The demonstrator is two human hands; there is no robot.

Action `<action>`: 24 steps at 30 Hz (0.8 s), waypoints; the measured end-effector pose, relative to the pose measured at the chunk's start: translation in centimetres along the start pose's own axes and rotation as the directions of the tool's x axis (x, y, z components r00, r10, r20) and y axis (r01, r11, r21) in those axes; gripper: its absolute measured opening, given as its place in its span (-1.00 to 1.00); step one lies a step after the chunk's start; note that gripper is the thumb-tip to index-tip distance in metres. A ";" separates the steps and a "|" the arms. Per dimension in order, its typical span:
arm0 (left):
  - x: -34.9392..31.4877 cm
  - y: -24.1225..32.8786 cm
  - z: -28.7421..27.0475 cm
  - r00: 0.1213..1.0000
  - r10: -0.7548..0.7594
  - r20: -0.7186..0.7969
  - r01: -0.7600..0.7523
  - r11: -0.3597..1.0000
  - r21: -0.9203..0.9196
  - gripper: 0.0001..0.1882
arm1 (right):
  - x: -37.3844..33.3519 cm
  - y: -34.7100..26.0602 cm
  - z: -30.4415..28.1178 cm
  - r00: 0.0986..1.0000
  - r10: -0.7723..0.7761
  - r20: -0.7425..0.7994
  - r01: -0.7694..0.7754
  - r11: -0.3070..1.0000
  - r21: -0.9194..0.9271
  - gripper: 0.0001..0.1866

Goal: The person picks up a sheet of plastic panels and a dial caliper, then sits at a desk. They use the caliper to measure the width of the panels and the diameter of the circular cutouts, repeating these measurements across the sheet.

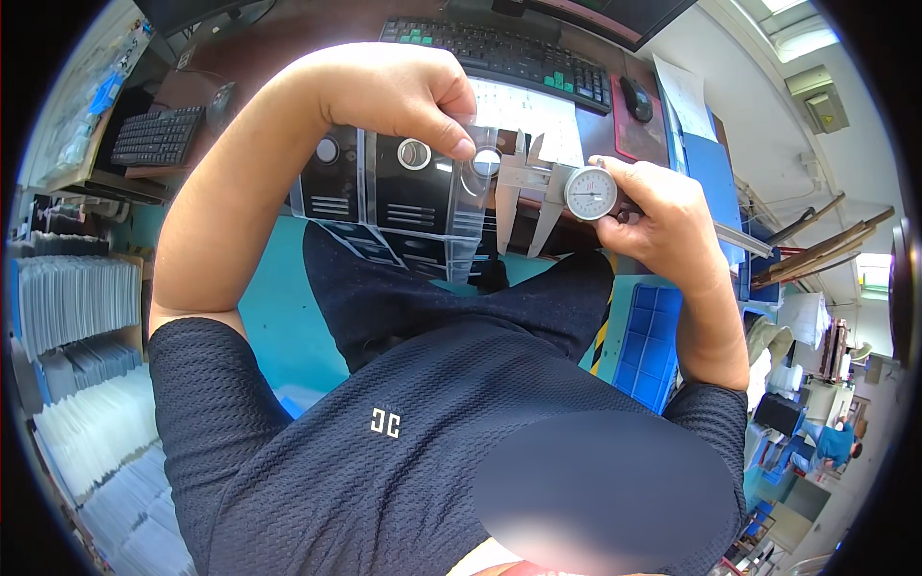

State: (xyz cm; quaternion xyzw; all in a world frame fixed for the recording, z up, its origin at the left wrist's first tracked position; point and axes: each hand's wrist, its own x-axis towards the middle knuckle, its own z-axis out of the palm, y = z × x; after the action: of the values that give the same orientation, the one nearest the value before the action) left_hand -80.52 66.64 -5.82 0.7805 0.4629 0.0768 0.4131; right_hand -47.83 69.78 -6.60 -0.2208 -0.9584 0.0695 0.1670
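My left hand (408, 91) is closed, with the thumb pressed over the upper edge of a black printed plastic sheet (408, 197). This sheet has clear margins, round windows and rows of pale slots, and its lower part hangs bent over the desk edge. In my closed right hand (663, 206) is a dial caliper (590, 194) with a round white face. Its metal jaws are spread apart and point toward me, just right of the sheet's clear edge. Whether the jaws touch the sheet I cannot tell.
Beyond my hands lie a black keyboard (499, 53) with some green keys, a white paper (552, 120) and a mouse (636, 99) on a red pad. A blue crate (645, 341) stands low on the right. Stacked sheets (82, 298) fill shelves at left. Another person (834, 444) is far right.
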 end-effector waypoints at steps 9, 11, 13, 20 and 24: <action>0.0 -0.2 0.4 0.998 0.055 -0.032 -0.056 0.998 -0.041 -0.54 | 0.0 0.0 0.1 1.000 -0.005 -0.004 0.005 1.000 -0.003 -0.52; 0.1 0.2 0.0 0.999 0.030 -0.025 -0.029 0.999 0.014 -0.55 | -0.2 0.2 0.1 1.000 0.002 -0.011 -0.002 1.000 0.002 -0.53; 0.1 0.0 -0.1 0.999 0.042 -0.024 -0.042 0.999 0.009 -0.59 | -0.2 0.2 0.1 1.000 0.007 -0.019 -0.007 1.000 0.006 -0.53; -3.1 5.2 0.4 0.942 0.316 -0.113 -0.236 0.864 0.445 -0.81 | 0.0 2.2 0.8 0.952 0.307 -0.023 -0.227 0.751 0.620 -0.63; -3.2 8.8 1.1 0.707 0.707 0.013 -0.563 0.552 0.615 -0.82 | 3.2 2.4 1.6 0.936 0.313 0.160 -0.323 0.583 0.746 -0.46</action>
State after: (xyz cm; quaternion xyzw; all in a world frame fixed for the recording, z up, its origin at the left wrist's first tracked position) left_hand -75.97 61.47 0.59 0.9656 0.1922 0.1702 0.0414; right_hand -50.16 73.30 -7.69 -0.2972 -0.7850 0.4956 0.2234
